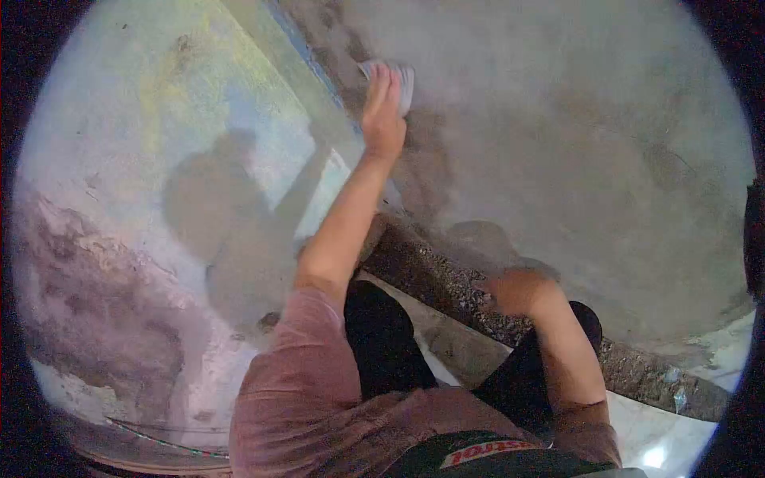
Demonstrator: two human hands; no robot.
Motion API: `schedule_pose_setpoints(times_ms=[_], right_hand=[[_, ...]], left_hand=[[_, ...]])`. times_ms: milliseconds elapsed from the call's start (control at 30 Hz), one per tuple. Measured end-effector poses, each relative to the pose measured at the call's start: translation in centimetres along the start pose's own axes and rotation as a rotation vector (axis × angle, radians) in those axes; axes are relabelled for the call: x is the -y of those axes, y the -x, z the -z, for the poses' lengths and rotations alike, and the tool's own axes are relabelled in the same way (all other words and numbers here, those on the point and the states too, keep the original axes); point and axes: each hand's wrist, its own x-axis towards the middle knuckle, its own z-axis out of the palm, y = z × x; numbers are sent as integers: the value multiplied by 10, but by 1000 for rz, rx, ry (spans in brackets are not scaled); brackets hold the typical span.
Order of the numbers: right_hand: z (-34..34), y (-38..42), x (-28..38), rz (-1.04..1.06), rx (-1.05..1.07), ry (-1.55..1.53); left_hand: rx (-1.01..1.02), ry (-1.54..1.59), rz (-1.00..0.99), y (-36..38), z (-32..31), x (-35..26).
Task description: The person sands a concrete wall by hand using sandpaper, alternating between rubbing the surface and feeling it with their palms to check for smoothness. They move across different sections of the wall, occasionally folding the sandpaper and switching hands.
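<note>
My left hand [383,115] is stretched up to the top middle of the view, its fingers on a pale, ridged flat piece [406,86] that lies against the grey plastered surface [574,159]. What that piece is made of I cannot make out. Lower and to the right, my right hand [516,291] is smeared by motion over a strip of dark gravelly soil [438,279]; its fingers and anything in them are blurred.
A stained wall [119,159] with peeling yellow, blue and pink paint fills the left, with my shadow on it. A thin multicoloured cord [171,444] hangs at the lower left. Below the soil strip lies a pale ledge [398,295], near my dark-clothed knees.
</note>
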Motion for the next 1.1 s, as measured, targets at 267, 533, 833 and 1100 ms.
schedule_pose_setpoints(times_ms=[267, 533, 833, 1100], right_hand=[[3, -11, -2, -56, -32, 13], [-8, -27, -9, 154, -295, -18], [-1, -14, -8, 360, -525, -13], [11, -7, -6, 143, -89, -33]], left_hand=[[-214, -254, 35, -185, 20, 35], [16, -11, 123, 9, 2, -6], [-176, 20, 23, -160, 22, 13], [-66, 38, 49, 5, -5, -5]])
